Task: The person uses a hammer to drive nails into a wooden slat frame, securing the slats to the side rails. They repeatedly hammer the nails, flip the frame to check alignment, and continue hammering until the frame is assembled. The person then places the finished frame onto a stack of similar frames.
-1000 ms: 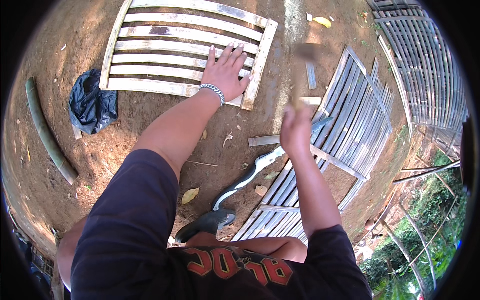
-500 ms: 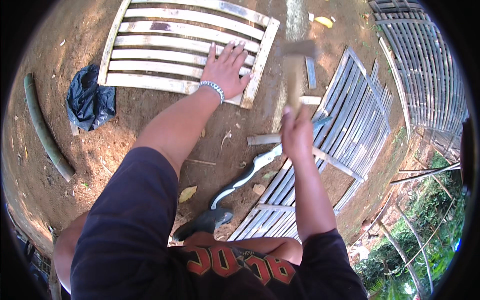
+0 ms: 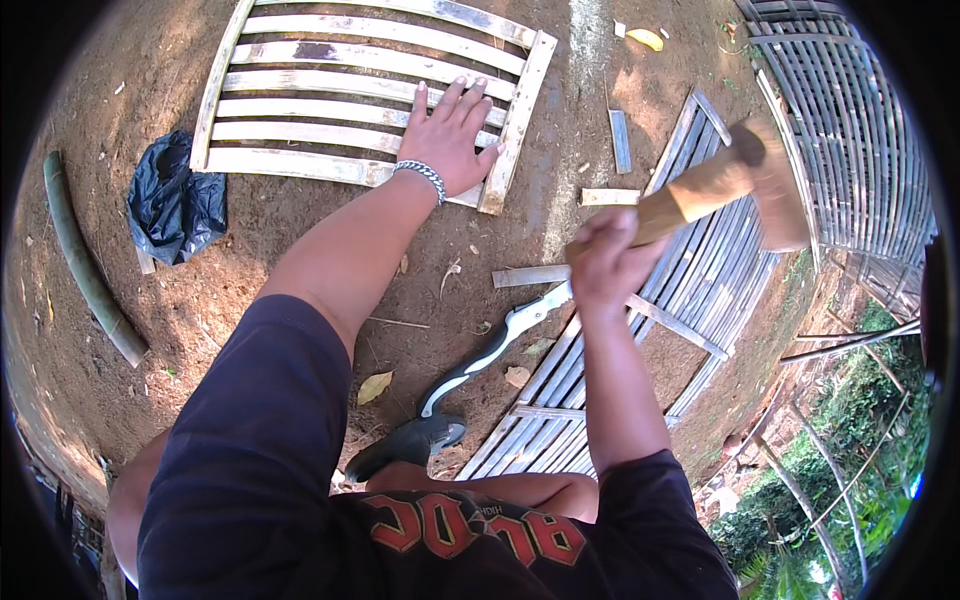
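Note:
My left hand [image 3: 447, 140] lies flat with spread fingers on a pale bamboo slat panel [image 3: 310, 106], near the panel's right end piece. A chain bracelet circles that wrist. My right hand [image 3: 607, 262] is closed around the wooden handle of a hatchet [image 3: 700, 190], raised above the ground. Its broad metal head is smeared by motion and points to the right. Below the right hand lies a saw [image 3: 525, 318] with a black and white handle; its blade is mostly hidden by the hand and forearm.
A grey bamboo slat panel [image 3: 690, 270] lies under the right forearm, with another [image 3: 850, 130] at far right. Short wood strips [image 3: 621, 142] lie between the panels. A black plastic bag [image 3: 175, 205] and curved bamboo pole [image 3: 85, 260] are at left. Greenery grows lower right.
The hatchet has swung from pointing away from me to pointing right, its head now over the grey panels. My left hand has stayed on the pale panel.

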Available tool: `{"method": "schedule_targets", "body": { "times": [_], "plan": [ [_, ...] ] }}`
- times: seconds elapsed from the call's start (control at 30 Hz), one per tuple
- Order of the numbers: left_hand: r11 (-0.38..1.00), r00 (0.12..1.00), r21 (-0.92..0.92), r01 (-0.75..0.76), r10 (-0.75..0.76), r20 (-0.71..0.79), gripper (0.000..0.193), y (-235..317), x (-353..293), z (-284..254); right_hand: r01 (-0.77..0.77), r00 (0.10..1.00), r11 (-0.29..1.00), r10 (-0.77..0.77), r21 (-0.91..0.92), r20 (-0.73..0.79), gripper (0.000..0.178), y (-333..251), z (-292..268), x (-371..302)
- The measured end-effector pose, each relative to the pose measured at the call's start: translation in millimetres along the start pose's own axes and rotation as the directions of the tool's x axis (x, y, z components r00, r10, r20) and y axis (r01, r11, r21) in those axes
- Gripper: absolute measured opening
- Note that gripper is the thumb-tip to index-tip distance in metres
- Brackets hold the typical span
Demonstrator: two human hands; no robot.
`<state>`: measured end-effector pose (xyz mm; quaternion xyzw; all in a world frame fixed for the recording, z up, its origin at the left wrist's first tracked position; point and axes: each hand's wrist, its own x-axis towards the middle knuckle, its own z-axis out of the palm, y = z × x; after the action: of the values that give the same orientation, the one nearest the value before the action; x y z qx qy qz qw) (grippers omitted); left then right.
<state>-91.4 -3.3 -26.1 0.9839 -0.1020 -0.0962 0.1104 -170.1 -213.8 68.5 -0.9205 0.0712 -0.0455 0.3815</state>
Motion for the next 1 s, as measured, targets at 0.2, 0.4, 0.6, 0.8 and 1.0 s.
{"method": "schedule_targets", "body": {
  "times": [0.2,0.4,0.6,0.8,1.0],
  "plan": [
    [0.999,0.999,-0.017,0.049,-0.049,-0.018,0.069,-13.2,-11.1,11.0,-0.184,0.88,0.943,0.284,-0.278,0.38,0.031,-46.7,-2.0,9.5],
    [0.999,1.0,-0.023,0.024,-0.025,-0.014,0.069,-7.6,-3.9,6.1,-0.079,0.974,0.988,0.105,-0.135,0.203,0.028,-23.5,9.4,-8.5],
    [1.0,0.999,-0.007,0.028,-0.028,-0.031,0.069,-12.4,-6.8,6.5,-0.329,0.889,0.939,0.345,-0.103,0.302,0.029,-28.0,-0.5,5.5],
    [1.0,1.0,-0.021,0.005,-0.005,-0.012,0.066,-5.4,3.4,-4.5,-0.137,0.985,0.99,0.131,0.046,0.108,0.029,-54.2,-2.4,49.7],
    [0.993,0.993,0.033,-0.117,0.116,0.036,0.068,-9.3,8.7,-2.5,0.325,0.938,0.927,-0.292,0.185,-0.187,0.029,-26.7,17.5,62.6]
  ]
}}
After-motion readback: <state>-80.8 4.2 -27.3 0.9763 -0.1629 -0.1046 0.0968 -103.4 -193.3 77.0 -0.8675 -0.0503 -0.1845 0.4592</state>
